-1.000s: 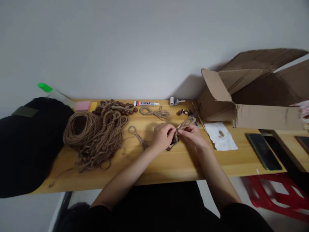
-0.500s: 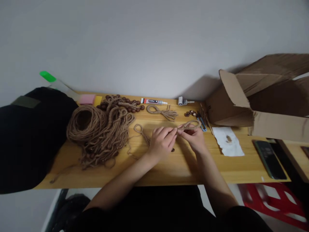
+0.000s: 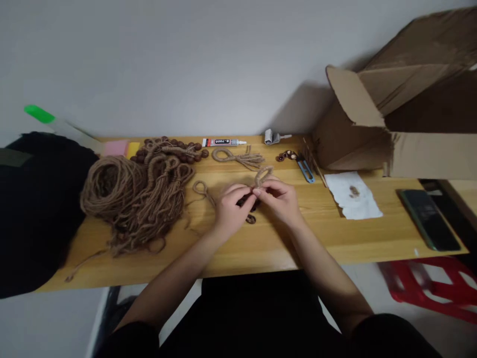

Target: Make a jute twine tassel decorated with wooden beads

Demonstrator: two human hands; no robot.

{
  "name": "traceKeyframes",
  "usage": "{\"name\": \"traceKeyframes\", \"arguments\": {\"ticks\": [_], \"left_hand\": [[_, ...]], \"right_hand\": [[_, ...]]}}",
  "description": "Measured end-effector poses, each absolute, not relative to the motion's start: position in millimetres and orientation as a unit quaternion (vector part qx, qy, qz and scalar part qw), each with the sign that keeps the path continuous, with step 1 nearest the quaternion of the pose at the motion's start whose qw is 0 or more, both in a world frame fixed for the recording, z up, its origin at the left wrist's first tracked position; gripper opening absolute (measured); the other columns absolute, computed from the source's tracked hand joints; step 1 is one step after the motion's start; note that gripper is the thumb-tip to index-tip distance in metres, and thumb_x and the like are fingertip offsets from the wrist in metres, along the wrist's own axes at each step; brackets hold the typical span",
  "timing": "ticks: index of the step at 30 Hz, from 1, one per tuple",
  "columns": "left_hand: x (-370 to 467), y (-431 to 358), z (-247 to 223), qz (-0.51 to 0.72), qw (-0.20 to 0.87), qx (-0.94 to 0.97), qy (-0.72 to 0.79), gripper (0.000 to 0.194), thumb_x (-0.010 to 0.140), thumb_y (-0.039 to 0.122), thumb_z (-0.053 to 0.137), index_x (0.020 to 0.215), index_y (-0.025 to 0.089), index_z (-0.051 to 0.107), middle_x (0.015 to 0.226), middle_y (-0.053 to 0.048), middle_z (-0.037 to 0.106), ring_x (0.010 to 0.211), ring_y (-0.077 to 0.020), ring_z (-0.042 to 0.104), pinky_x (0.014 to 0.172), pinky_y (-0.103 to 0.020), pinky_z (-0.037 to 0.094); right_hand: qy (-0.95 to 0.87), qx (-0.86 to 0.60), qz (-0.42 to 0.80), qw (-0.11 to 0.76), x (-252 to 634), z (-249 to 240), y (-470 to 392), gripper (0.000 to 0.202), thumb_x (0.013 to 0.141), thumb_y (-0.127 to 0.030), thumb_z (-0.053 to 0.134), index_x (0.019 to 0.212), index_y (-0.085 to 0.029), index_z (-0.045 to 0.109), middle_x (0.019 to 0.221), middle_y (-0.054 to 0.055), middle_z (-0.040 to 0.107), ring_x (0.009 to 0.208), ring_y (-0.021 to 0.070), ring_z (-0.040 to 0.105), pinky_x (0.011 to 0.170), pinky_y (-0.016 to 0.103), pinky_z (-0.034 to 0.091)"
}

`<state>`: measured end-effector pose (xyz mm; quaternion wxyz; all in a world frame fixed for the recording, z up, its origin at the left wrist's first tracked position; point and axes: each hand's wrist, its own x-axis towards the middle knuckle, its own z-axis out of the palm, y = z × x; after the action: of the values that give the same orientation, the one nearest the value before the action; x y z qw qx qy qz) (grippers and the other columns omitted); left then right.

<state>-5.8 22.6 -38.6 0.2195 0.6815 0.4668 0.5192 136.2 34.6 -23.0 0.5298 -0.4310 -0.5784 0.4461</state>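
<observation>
Both my hands meet over the middle of the wooden table (image 3: pixel 261 248), pinching a looped brown cord (image 3: pixel 264 175) whose loop stands up above the fingertips. My left hand (image 3: pixel 233 206) is closed, its fingers on the cord's lower part. On the other side my right hand (image 3: pixel 279 199) grips the base of the loop between thumb and forefinger. Dark brown beads (image 3: pixel 251 219) lie beneath and between the hands, partly hidden by them. Left of my left hand is another cord with a small loop (image 3: pixel 200 187).
At left lie a cord pile (image 3: pixel 149 199) and a black bag-like shape (image 3: pixel 37 214). Along the back are a glue tube (image 3: pixel 223 142), a looped cord (image 3: pixel 238 157), a crumpled tube (image 3: pixel 274 136) and blue snips (image 3: pixel 306 169). A cardboard box (image 3: pixel 350 144), white paper (image 3: pixel 354 206) and phone (image 3: pixel 428 219) occupy the right.
My hands have drawn in with the cord, and its loop has turned from lying rightward to standing up. More dark beads show below the hands. The whole view has shifted slightly.
</observation>
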Motion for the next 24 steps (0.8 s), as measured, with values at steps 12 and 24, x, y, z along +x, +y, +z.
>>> {"name": "traceKeyframes", "arguments": {"ticks": [12,24], "left_hand": [[-9.0,24.8,-45.8,0.5,0.418,0.609,0.452,0.01,0.074,0.022,0.066,0.074,0.016,0.073,0.077,-0.004,0.071,0.073,-0.0153,0.065,0.073,-0.027,0.052],[-14.3,26.3,-37.2,0.454,0.496,0.626,0.395,0.012,0.075,0.025,0.067,0.073,0.017,0.076,0.067,-0.003,0.068,0.063,-0.0134,0.06,0.062,-0.024,0.048]], "right_hand": [[-0.614,-0.391,0.434,0.531,139.2,-28.3,35.6,0.025,0.074,-0.038,0.073,0.063,-0.018,0.063,0.062,-0.003,0.049,0.059,0.0102,0.045,0.056,0.025,0.037],[-0.52,-0.373,0.596,0.484,142.0,-26.0,36.4,0.034,0.062,-0.045,0.079,0.059,-0.017,0.061,0.061,-0.003,0.051,0.058,0.0092,0.044,0.057,0.025,0.036]]}}
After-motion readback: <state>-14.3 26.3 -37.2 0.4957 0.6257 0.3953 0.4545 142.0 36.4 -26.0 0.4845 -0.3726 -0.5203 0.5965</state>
